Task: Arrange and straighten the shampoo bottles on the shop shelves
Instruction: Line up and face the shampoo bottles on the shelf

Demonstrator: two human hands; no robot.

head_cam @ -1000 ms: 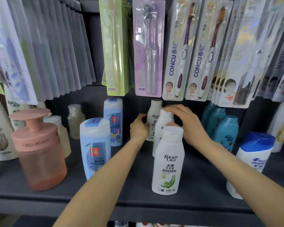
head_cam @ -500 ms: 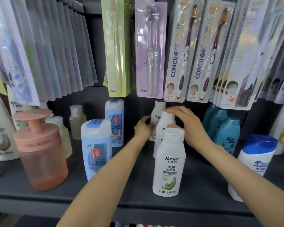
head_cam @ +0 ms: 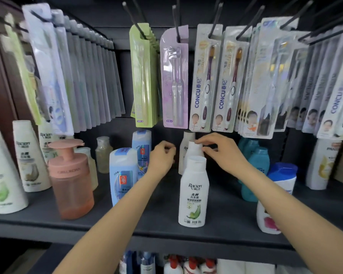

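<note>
Shampoo bottles: white row runs front edge to back of shelf [head_cam: 151,218]; front bottle [head_cam: 193,191] upright. Right hand [head_cam: 221,151] pinches middle bottle [head_cam: 194,153] at cap. Left hand [head_cam: 162,158] curled loosely, empty, just beside. Step: aligning row; next likely square middle bottle behind front.

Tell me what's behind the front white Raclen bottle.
Two more white bottles stand in a row behind the front bottle: a middle bottle, its cap touched by the right hand, and a back bottle. Their lower bodies are covered.
</note>
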